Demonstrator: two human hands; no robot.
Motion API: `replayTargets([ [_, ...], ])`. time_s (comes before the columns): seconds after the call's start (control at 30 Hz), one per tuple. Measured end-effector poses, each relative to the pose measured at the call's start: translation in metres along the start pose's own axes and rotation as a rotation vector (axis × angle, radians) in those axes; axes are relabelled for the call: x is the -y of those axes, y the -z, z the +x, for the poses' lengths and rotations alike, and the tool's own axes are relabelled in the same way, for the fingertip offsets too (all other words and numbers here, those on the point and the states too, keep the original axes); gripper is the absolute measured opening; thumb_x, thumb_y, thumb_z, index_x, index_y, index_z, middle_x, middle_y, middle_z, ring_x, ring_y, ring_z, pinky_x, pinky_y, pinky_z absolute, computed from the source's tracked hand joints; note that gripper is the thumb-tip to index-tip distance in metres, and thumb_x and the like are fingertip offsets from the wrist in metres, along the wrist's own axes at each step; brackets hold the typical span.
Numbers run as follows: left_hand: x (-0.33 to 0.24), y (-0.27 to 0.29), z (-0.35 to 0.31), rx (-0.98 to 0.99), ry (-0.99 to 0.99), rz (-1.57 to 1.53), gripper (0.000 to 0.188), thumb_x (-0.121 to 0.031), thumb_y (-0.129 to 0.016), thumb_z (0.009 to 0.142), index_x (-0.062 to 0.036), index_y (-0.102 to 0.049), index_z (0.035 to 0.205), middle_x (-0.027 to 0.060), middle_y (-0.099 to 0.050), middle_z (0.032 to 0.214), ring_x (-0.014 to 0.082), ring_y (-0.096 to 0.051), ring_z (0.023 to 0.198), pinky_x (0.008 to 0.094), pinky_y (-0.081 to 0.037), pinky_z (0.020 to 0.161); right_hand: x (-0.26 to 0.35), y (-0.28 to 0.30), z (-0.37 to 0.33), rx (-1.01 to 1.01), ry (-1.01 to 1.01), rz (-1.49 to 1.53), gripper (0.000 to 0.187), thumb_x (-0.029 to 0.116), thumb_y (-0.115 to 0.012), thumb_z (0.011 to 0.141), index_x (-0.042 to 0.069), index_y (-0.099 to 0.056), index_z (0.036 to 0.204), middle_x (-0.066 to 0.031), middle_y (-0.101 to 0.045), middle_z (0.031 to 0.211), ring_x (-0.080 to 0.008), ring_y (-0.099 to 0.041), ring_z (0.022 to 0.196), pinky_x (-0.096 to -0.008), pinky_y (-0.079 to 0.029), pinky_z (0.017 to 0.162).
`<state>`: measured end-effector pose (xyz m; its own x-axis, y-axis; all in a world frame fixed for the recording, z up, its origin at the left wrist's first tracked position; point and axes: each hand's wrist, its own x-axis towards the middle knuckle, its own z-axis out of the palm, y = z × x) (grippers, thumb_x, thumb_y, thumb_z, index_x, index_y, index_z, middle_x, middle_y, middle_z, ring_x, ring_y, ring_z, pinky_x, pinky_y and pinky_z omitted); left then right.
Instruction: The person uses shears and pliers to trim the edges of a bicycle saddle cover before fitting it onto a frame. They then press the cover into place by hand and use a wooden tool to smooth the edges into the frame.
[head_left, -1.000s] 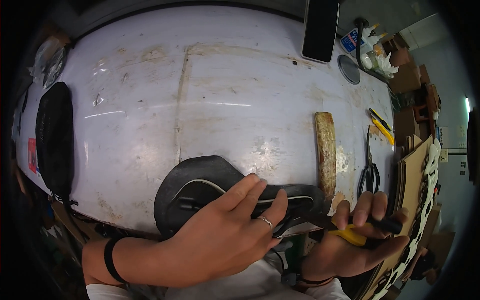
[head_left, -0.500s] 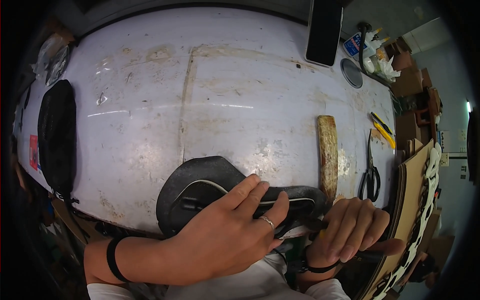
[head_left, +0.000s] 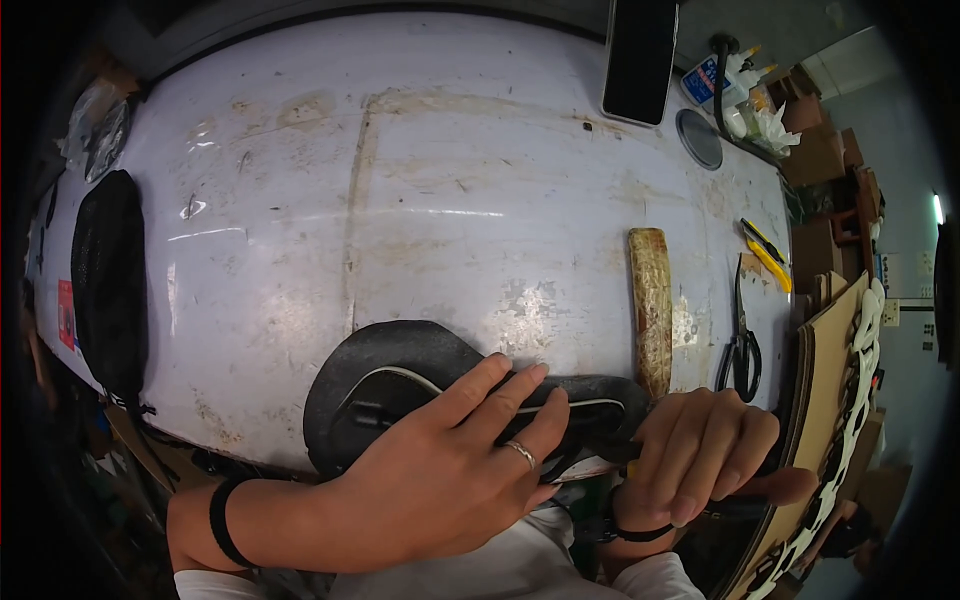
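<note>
At the table's near edge lies a black, saddle-shaped piece point(head_left: 400, 342) with a broad left end and a thin white line along its inner rim. My left hand point(head_left: 450, 450) spans it, fingers spread across to its far rim and thumb low at the near side, holding it. The hand hides the middle of the piece. At its narrow right end, my right hand point(head_left: 700, 450) is closed around a tool whose dark narrow tip point(head_left: 612, 448) touches or nearly touches the rim. The tool's exact kind is hidden by my fingers.
A worn, brownish strip point(head_left: 651, 310) lies beyond my right hand, with black scissors point(head_left: 741, 355) and a yellow cutter point(head_left: 768, 262) further right. A phone point(head_left: 640, 65), round grey lid point(head_left: 698, 139) and glue bottles point(head_left: 712, 82) stand far right. A black pouch point(head_left: 110, 285) lies left.
My left fingers have spread slightly on the black piece. The view has shifted a little; my right hand keeps its grip on the tool near the same end.
</note>
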<state>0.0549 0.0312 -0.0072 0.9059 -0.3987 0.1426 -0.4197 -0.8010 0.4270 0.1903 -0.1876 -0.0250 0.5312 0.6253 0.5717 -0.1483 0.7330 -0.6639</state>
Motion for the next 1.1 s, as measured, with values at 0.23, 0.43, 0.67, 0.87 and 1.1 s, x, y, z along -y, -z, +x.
replayTargets([
  [0.23,0.001,-0.001,0.001,-0.004,0.006,-0.037,0.039,-0.044,-0.075,0.091,-0.0074,-0.081,0.106,0.0099,-0.065,0.138,0.0313,-0.059,0.135,0.0521,-0.04,0.119,0.002,-0.004,0.008,0.005,-0.05,-0.052,0.067,0.065,-0.043,0.108,0.0,-0.056,0.099,-0.0219,-0.073,0.077,-0.0294,-0.07,0.057,-0.0423,-0.058,0.047],
  [0.43,0.001,-0.001,0.0,0.021,0.021,-0.059,0.041,-0.044,-0.076,0.09,-0.0081,-0.081,0.108,0.0101,-0.065,0.141,0.0309,-0.059,0.136,0.0546,-0.039,0.12,-0.004,-0.011,0.016,-0.031,-0.04,-0.015,0.057,0.055,-0.048,0.111,0.002,-0.056,0.089,-0.0194,-0.071,0.067,-0.0225,-0.063,0.043,-0.032,-0.048,0.035],
  [0.67,-0.003,0.004,-0.002,0.04,0.045,-0.067,0.043,-0.042,-0.074,0.093,-0.0079,-0.079,0.118,0.0124,-0.062,0.143,0.0316,-0.063,0.132,0.0577,-0.033,0.123,-0.002,-0.023,-0.018,-0.326,0.305,0.111,0.051,0.044,-0.058,0.109,0.01,-0.05,0.071,-0.011,-0.061,0.049,-0.0162,-0.051,0.031,-0.0297,-0.042,0.029],
  [0.87,0.004,0.007,0.008,0.147,0.004,0.002,0.047,-0.044,-0.073,0.093,-0.0062,-0.079,0.12,0.0158,-0.06,0.144,0.0324,-0.065,0.128,0.0579,-0.037,0.12,-0.02,-0.031,-0.014,-0.416,0.392,-0.135,0.051,0.043,-0.059,0.108,0.011,-0.049,0.071,-0.0095,-0.06,0.049,-0.0128,-0.05,0.031,-0.028,-0.04,0.028],
  [1.1,0.002,0.009,0.013,0.122,-0.03,0.031,0.044,-0.04,-0.074,0.092,-0.0044,-0.079,0.118,0.0184,-0.06,0.142,0.037,-0.065,0.127,0.0557,-0.048,0.111,-0.014,-0.023,-0.012,-0.237,0.326,-0.149,0.051,0.047,-0.056,0.109,0.009,-0.05,0.076,-0.0151,-0.066,0.058,-0.0166,-0.057,0.037,-0.0301,-0.045,0.031],
])
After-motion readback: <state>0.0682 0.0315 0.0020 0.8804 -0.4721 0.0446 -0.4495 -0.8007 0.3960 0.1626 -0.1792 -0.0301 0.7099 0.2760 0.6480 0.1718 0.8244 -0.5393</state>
